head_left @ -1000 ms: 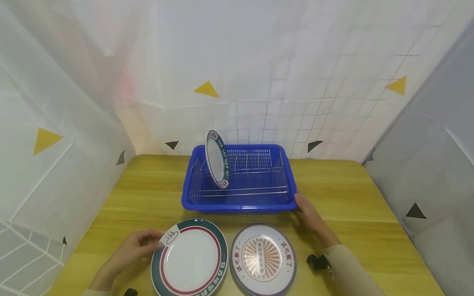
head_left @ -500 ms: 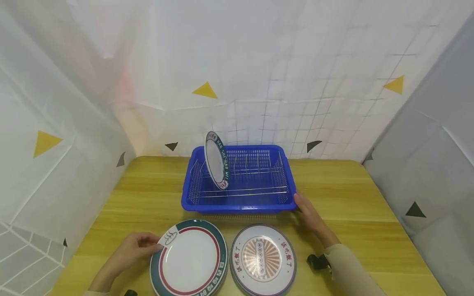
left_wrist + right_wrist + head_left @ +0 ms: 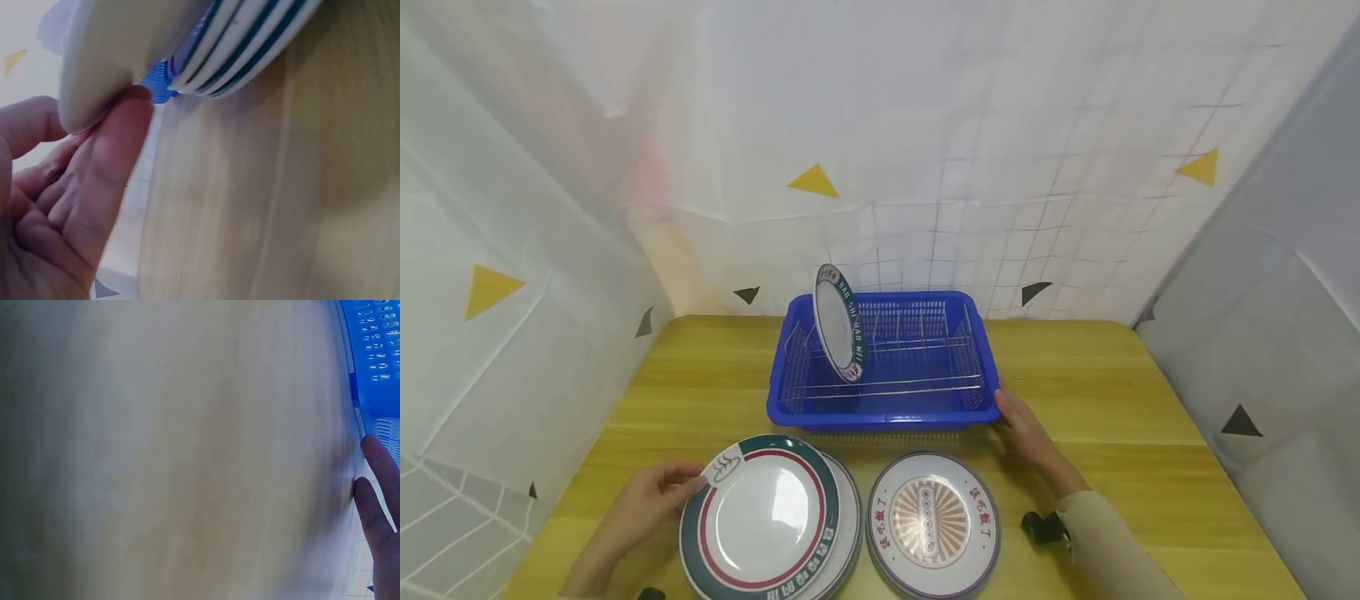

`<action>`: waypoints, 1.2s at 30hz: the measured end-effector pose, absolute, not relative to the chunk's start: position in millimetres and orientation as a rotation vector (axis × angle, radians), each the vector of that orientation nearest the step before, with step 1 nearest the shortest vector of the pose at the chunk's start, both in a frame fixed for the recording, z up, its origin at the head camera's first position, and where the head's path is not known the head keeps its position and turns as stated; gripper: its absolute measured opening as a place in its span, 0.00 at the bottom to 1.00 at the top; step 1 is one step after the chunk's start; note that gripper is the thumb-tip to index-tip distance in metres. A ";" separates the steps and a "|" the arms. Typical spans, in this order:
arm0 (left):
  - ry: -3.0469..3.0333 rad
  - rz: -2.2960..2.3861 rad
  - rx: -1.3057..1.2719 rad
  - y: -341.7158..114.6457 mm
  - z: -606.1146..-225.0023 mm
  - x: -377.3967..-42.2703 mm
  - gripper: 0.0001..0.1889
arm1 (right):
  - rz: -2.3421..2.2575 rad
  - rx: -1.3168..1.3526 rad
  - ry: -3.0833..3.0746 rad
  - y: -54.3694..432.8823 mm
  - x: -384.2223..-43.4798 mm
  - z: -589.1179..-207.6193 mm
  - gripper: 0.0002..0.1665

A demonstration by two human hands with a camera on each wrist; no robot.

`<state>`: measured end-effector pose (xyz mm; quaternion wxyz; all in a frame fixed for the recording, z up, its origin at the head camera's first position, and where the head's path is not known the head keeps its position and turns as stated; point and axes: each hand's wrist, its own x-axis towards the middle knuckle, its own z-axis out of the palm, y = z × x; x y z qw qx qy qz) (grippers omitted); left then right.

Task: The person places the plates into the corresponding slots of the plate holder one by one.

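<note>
My left hand (image 3: 643, 510) pinches the left rim of a white plate (image 3: 767, 521) with a green border and red ring. In the left wrist view this plate (image 3: 119, 56) is tilted up, thumb and fingers on either side of its edge. Beneath and to its right lies a stack of plates (image 3: 848, 533). My right hand (image 3: 1030, 437) touches the front right corner of a blue basket (image 3: 880, 421); in the right wrist view its fingers (image 3: 375, 515) look straight beside the basket wall. One green-rimmed plate (image 3: 837, 325) stands leaning in the wire rack at the basket's left.
A second stack of plates (image 3: 934, 525), the top one with an orange sunburst pattern, sits right of the first. All rest on a wooden table (image 3: 1097, 400). A black object (image 3: 1043, 527) is by the right sleeve. White sheeting (image 3: 1000, 125) encloses the back and sides.
My left hand has moved left with the top green-bordered plate, lifting it partly off the stack and baring the plate below. The right hand stays at the basket corner.
</note>
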<state>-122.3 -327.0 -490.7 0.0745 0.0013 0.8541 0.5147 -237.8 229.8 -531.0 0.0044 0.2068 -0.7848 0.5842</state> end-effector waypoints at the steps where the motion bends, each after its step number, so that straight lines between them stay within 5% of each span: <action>1: 2.569 1.561 0.016 -327.5 -489.2 -122.5 0.18 | 1.823 0.641 -2.461 229.7 -237.6 -531.0 0.32; 28: 2.622 1.495 0.347 -340.4 -432.5 -149.9 0.12 | 1.851 0.661 -2.452 229.6 -239.3 -531.8 0.32; 36: 2.719 1.603 0.454 -327.9 -388.5 -164.9 0.12 | 1.857 0.627 -2.464 229.3 -237.6 -529.3 0.32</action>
